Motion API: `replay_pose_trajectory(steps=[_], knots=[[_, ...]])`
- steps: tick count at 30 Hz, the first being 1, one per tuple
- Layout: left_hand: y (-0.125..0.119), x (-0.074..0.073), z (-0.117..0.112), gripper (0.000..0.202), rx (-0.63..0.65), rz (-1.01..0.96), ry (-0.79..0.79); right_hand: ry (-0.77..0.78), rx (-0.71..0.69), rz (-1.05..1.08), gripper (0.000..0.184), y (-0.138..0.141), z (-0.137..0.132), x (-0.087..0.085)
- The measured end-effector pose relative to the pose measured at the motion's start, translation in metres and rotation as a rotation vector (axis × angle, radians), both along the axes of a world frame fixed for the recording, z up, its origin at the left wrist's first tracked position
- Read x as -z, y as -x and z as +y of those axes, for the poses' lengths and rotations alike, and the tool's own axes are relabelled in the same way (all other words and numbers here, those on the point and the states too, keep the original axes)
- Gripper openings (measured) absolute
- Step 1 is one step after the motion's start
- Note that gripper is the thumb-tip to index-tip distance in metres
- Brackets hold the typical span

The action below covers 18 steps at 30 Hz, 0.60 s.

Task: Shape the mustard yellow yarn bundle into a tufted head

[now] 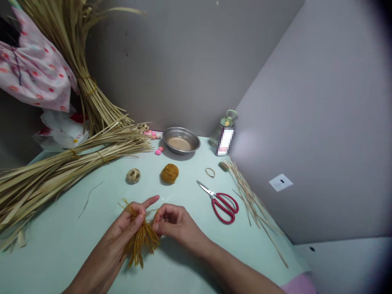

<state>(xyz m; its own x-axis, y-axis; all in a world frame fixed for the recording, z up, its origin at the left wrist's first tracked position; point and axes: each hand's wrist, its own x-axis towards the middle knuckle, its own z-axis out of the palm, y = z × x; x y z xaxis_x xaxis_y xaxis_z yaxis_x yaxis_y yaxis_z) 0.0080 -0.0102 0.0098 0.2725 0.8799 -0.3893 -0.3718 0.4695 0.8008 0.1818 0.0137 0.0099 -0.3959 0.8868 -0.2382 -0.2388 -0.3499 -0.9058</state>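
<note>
A mustard-yellow yarn tassel [141, 243] hangs with its loose strands fanned downward over the pale green table. My left hand [130, 222] is closed round the tassel's upper part, thumb pressed on it and index finger stretched out to the right. Just right of the tassel, my right hand [171, 222] pinches a thin strand of the same yarn between thumb and fingertips. Beyond my hands lie a ball of mustard yarn [170, 173] and a small openwork woven ball [133, 175]. Red-handled scissors [219, 202] rest to the right, blades partly crossed and pointing up-left.
Bundles of dried straw strips [101, 151] cover the left side. A metal bowl [181, 141] with liquid stands at the back, near pink pieces [158, 152]. At right are a small ring [210, 172], thin strips [249, 196], a phone [225, 141] and a green-topped bottle [228, 118] by the wall.
</note>
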Motion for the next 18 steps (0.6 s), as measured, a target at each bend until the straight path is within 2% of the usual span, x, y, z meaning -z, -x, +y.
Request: replay_pose_trajectory(steps=[2, 7, 11, 18], knots=[[-0.0011, 0.0019, -0.0001, 0.018, -0.016, 0.045, -0.031, 0.002, 0.029, 0.0, 0.04, 0.0003, 0.0004, -0.0017], [-0.0032, 0.0046, 0.001, 0.025, 0.053, 0.098, -0.064, 0.024, 0.1, -0.003, 0.038, 0.0005, -0.0001, -0.0067], [-0.0012, 0.0045, 0.0012, 0.025, 0.065, 0.085, -0.064, 0.032, 0.11, -0.01, 0.036, 0.0005, -0.0005, -0.0075], [-0.0001, 0.0068, 0.0013, 0.023, 0.083, 0.181, -0.123, 0.016, 0.111, -0.033, 0.038, 0.0012, 0.0005, -0.0086]])
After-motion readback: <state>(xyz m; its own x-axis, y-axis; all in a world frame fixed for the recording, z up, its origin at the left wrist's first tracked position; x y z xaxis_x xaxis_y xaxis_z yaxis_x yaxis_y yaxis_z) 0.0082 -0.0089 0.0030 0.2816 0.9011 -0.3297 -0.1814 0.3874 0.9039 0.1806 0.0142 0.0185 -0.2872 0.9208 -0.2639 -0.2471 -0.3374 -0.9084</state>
